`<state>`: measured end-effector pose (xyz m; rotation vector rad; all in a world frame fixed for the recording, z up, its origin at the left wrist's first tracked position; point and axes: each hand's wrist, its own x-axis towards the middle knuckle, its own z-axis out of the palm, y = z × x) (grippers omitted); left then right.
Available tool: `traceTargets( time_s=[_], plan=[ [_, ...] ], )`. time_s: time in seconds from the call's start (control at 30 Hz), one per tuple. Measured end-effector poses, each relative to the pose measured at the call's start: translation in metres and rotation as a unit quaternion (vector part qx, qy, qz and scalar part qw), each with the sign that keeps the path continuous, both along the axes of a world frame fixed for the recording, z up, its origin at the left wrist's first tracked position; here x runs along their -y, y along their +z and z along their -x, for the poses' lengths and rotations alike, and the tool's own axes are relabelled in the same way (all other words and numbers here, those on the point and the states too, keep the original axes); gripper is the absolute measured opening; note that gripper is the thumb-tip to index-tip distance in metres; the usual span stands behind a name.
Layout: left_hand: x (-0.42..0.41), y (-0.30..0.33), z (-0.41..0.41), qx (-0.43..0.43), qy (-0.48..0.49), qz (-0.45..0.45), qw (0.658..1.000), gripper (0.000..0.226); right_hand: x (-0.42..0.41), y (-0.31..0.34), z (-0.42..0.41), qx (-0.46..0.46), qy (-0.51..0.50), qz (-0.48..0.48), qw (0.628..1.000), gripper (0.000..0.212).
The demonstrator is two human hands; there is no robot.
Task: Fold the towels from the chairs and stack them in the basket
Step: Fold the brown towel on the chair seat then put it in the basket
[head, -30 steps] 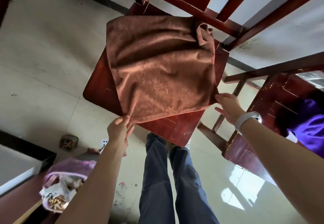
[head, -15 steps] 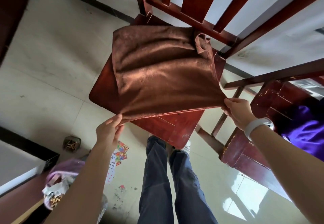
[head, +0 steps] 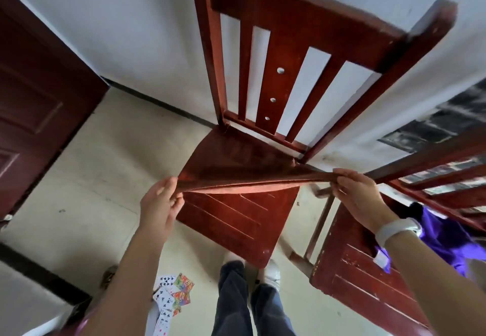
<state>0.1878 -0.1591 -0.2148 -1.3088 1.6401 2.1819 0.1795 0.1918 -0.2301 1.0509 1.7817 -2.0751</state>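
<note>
Brown towel [head: 244, 167] pinched at its near corners by left hand [head: 160, 201] and right hand [head: 360, 193] above chair seat [head: 236, 220]; best carried far, edges matched.

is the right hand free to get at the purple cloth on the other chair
Probably not yet: the right hand is pinching a corner of the brown towel, as is the left hand. The purple cloth lies close by, nothing blocking it.

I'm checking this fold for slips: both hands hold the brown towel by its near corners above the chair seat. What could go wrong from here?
The left hand pinches the brown towel only lightly, so that corner may slip. The towel's far edge, near the chair back, could snag there. If dropped, it may land on the floor.
</note>
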Motion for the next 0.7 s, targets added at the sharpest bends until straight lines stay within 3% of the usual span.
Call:
traceTargets(
  time_s=[0.1,0.2,0.3,0.47,0.53,0.7],
  plan=[
    [0.000,0.039,0.018,-0.028,0.023,-0.044,0.998,0.013,-0.004,0.041,0.006,-0.027,0.057,-0.037,0.997,0.027],
    [-0.002,0.076,0.028,-0.049,0.014,-0.097,0.994,0.006,-0.005,0.074,0.004,-0.058,0.112,-0.191,0.973,0.025],
    [-0.003,0.100,0.031,-0.077,-0.063,-0.099,0.990,0.016,-0.009,0.098,-0.004,-0.093,0.129,-0.341,0.926,0.019],
    [-0.010,0.119,0.028,-0.093,-0.180,0.051,0.978,0.028,-0.018,0.122,-0.026,-0.136,0.145,-0.437,0.877,0.015],
    [-0.013,0.120,0.026,-0.107,-0.212,0.143,0.961,0.022,-0.021,0.129,-0.036,-0.155,0.156,-0.465,0.858,0.013],
    [-0.009,0.112,0.020,-0.144,-0.310,0.278,0.898,0.018,-0.029,0.129,-0.052,-0.163,0.145,-0.495,0.841,0.010]
  ],
)
